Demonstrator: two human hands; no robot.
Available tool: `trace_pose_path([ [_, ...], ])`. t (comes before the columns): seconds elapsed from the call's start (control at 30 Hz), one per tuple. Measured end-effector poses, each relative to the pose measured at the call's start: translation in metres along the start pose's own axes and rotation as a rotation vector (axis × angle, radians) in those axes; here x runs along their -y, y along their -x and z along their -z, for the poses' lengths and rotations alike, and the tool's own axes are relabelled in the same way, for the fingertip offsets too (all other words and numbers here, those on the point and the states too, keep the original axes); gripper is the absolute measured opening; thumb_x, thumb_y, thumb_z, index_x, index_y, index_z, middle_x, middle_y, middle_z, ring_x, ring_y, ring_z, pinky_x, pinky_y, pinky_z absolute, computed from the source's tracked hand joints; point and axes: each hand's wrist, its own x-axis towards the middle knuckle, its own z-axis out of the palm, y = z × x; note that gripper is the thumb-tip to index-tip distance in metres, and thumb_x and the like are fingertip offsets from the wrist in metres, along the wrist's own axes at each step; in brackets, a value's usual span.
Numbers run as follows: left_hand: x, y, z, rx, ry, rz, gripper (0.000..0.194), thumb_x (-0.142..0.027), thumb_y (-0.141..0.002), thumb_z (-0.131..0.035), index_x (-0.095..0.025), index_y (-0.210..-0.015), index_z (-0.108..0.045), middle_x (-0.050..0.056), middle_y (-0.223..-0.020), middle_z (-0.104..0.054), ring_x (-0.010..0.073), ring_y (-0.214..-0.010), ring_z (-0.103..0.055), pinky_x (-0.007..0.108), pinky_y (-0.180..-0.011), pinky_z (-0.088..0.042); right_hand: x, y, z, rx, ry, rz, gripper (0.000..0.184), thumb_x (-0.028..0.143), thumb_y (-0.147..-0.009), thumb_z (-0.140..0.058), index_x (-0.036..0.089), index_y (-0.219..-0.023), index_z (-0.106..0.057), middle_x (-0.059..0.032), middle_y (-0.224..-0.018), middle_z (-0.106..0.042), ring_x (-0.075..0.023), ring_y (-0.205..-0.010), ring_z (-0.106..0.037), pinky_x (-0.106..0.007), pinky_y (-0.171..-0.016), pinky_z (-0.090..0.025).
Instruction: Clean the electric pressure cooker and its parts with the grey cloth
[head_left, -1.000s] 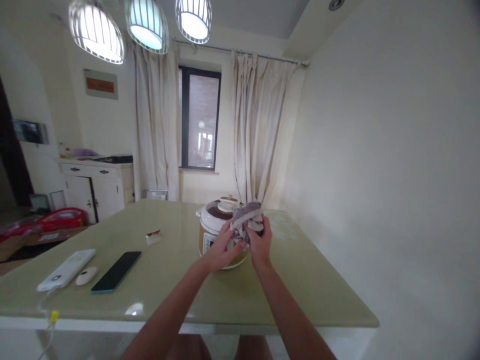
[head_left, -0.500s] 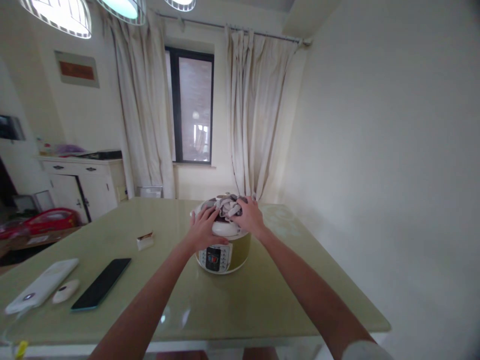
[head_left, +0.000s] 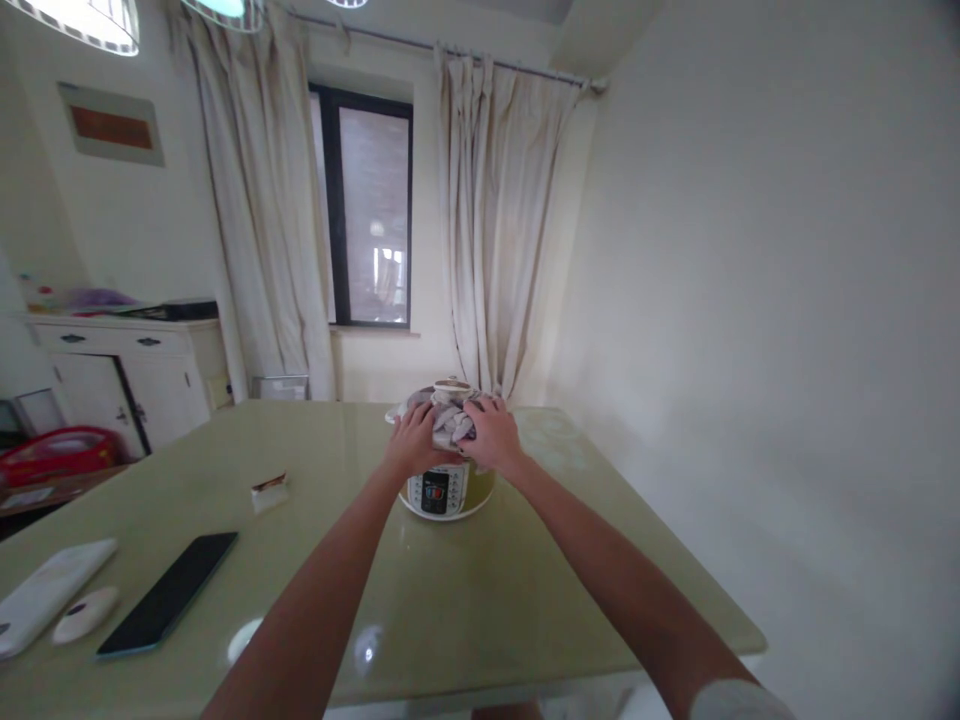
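An electric pressure cooker (head_left: 480, 490) with a green body, white rim and dark control panel stands on the table. Bunched over its lid is a grey-and-white cloth (head_left: 451, 422). My left hand (head_left: 414, 440) presses on the cloth's left side, fingers bent over it and thumb toward the front of the lid. On the right, my right hand (head_left: 493, 436) is closed round a fold of the same cloth. Beyond the cloth the lid's top knob (head_left: 452, 386) shows. Hands and cloth hide most of the lid.
The glossy green table (head_left: 540, 590) carries a black phone (head_left: 171, 592), a white oval mouse-like object (head_left: 86, 613), a white device (head_left: 49, 590) and a small white packet (head_left: 270, 492) to the left. A white wall (head_left: 750, 300) runs along the right.
My hands and the cloth have shifted over the lid, and the lid's knob now shows behind the cloth. The view has turned slightly right, so the left-side things sit further left.
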Motion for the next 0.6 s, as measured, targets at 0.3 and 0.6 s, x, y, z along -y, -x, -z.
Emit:
trace_pose_path([
  [0.3, -0.009, 0.005, -0.016, -0.071, 0.014, 0.089, 0.125, -0.079, -0.074, -0.080, -0.014, -0.171, -0.033, 0.028, -0.178, -0.028, 0.0496, -0.167, -0.018, 0.071, -0.130, -0.021, -0.032, -0.056, 0.007, 0.088, -0.067, -0.314, 0.051, 0.049, -0.097, -0.067, 0.027, -0.142, -0.069, -0.0157, -0.137, -0.068, -0.0374, -0.125, -0.061, -0.047, -0.095, -0.054],
  [0.6, -0.026, -0.058, 0.007, -0.059, 0.075, 0.181, 0.068, -0.054, -0.113, -0.016, -0.026, -0.169, -0.042, 0.011, -0.176, -0.042, 0.0278, -0.160, -0.045, 0.053, -0.128, -0.039, -0.031, 0.013, -0.008, 0.058, -0.020, 0.006, 0.045, 0.029, -0.095, -0.065, 0.041, -0.138, -0.072, -0.0081, -0.143, -0.058, -0.0321, -0.132, -0.049, -0.045, -0.108, -0.047],
])
